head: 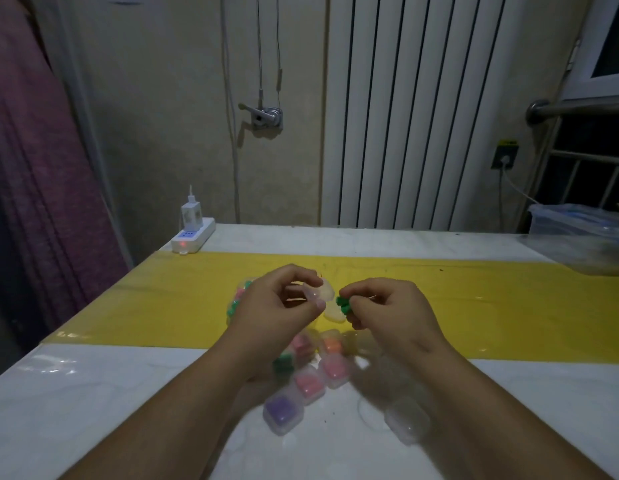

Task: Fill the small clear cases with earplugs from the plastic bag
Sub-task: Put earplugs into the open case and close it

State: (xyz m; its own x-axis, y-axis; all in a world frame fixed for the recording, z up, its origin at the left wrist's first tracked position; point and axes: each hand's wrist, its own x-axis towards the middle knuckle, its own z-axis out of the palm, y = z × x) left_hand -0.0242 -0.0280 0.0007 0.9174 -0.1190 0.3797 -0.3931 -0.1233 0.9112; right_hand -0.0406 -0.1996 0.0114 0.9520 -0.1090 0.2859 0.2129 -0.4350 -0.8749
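Left hand (280, 303) is curled, thumb and fingertips pinching a small clear case (328, 293) that is held open above the yellow strip (155, 306) of the table (93, 393). Right hand (387, 306) is curled too, pinching green earplugs (343, 304) between thumb and forefinger, right at the edge of the open case. I can't tell if the plugs touch the case.

The plastic bag (239, 297) of mixed earplugs lies on the yellow strip, mostly hidden behind the left hand. I see pink and green pieces showing at its left side.

Filled cases sit in a loose cluster on the table between my view of the two forearms:
- a purple one (281, 408) nearest the camera
- a pink one (308, 385) just beyond it, and another pink one (334, 370) beside that
- an orange one (332, 345) farther back
- a green one (283, 365), partly under the left wrist

An empty clear case (406, 420) lies under the right forearm, blurry.

A power strip (194, 239) with a charger (190, 214) plugged in sits at the far left corner of the table. A radiator (422, 116) stands behind.
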